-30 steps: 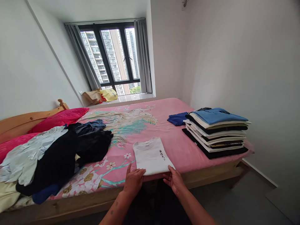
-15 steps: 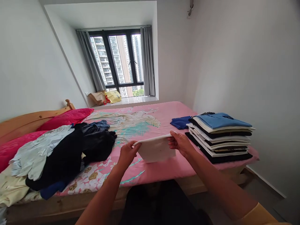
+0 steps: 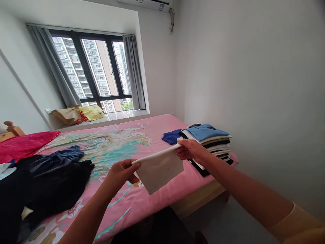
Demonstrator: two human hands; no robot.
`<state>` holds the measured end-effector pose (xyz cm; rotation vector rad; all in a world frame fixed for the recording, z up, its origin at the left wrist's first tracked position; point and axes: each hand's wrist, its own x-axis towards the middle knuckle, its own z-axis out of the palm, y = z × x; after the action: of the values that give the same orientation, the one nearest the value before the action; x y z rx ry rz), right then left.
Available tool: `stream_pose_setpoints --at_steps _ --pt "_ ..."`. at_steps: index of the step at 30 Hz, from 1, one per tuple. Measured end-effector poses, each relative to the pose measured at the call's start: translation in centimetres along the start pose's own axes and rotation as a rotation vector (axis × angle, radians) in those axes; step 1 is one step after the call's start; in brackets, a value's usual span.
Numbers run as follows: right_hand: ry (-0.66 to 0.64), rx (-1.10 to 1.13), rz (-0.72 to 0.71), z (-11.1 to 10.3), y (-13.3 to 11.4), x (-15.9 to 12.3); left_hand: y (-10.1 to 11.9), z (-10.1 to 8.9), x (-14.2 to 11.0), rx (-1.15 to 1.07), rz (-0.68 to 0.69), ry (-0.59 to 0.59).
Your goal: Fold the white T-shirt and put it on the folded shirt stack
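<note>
A folded white cloth garment (image 3: 161,167) hangs between my two hands above the near side of the bed; its exact kind cannot be made out. My left hand (image 3: 124,171) pinches its upper left corner. At the upper right corner, my right hand (image 3: 189,149) is closed on it, with the fingers curled behind the edge. Just behind my right hand and forearm stands a neat stack of folded clothes (image 3: 209,132), a blue shirt on top, partly hidden by that arm. Beside the stack lies a folded dark blue garment (image 3: 172,136).
A loose heap of dark clothes (image 3: 54,179) lies on the bed's left. The pink flowered bedsheet (image 3: 157,127) spreads behind my hands. A red pillow (image 3: 27,144) is at the far left. Paper and yellow bags (image 3: 91,113) rest on the windowsill. A wall (image 3: 248,84) stands at right.
My view has turned to the right, so the bed and the stack appear further left. Both hands still hold the white garment, which now tilts more, its right end higher.
</note>
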<state>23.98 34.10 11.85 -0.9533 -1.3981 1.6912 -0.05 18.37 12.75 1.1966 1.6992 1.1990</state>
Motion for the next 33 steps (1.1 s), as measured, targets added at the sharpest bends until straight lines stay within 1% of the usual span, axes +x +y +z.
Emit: stream_pose_setpoints --at_steps 3,5,8,10,11,13,15,16,18,19,21,22,23,24,26,28,29,30,31,33 --pt "-0.067 -0.041 0.090 -1.2 0.5 1.1 0.0 0.4 1.1 0.012 -0.043 -0.004" --pt "-0.097 -0.071 0.119 -1.7 0.8 2.6 -0.3 0.5 2.6 -0.005 -0.073 -0.017" --pt "-0.118 -0.110 0.150 -2.1 0.5 6.4 -0.5 0.5 6.2 -0.079 -0.119 -0.018" --pt "-0.097 -0.121 0.130 -2.3 -0.8 9.6 0.3 0.6 9.3 -0.143 -0.113 0.015" --pt "-0.081 -0.117 0.104 -2.5 -1.9 11.3 1.1 0.7 10.9 -0.169 -0.086 0.036" --pt "-0.048 -0.092 0.027 -3.2 -4.8 14.4 3.7 1.4 14.1 -0.195 0.023 0.095" --pt "-0.012 -0.061 -0.060 -4.6 -8.5 16.8 7.2 2.6 16.8 -0.177 0.189 0.179" --pt "0.011 -0.047 -0.105 -5.6 -10.4 17.7 9.0 3.4 18.0 -0.153 0.277 0.228" --pt "0.051 -0.018 -0.204 -8.4 -13.8 18.6 12.2 5.7 20.2 -0.089 0.447 0.314" --pt "0.063 -0.009 -0.250 -10.2 -15.1 18.8 13.4 7.2 21.1 -0.054 0.513 0.346" --pt "0.082 -0.017 -0.298 -14.4 -16.5 18.5 14.8 10.8 22.7 0.009 0.605 0.380" --pt "0.112 -0.038 -0.280 -16.8 -16.4 18.1 14.8 13.0 23.4 0.037 0.634 0.376" --pt "0.161 -0.067 -0.231 -19.2 -15.9 17.7 14.3 15.3 23.9 0.067 0.659 0.357" --pt "0.225 -0.098 -0.165 -21.7 -14.8 17.1 13.4 17.8 24.4 0.104 0.687 0.316" --pt "0.374 -0.154 0.008 -26.1 -11.4 15.9 10.3 22.8 24.9 0.194 0.759 0.189" --pt "0.442 -0.184 0.138 -29.5 -7.1 14.7 6.4 27.1 24.9 0.330 0.793 0.026" --pt "0.454 -0.197 0.195 -30.8 -5.0 14.2 4.5 28.8 24.7 0.400 0.767 -0.041" --pt "0.457 -0.206 0.241 -31.7 -3.1 13.7 2.7 30.1 24.5 0.452 0.736 -0.082" --pt "0.453 -0.211 0.275 -32.4 -1.4 13.3 1.3 30.9 24.2 0.480 0.716 -0.095" --pt "0.435 -0.219 0.304 -33.3 0.9 12.8 -0.5 31.7 23.7 0.509 0.710 -0.092"
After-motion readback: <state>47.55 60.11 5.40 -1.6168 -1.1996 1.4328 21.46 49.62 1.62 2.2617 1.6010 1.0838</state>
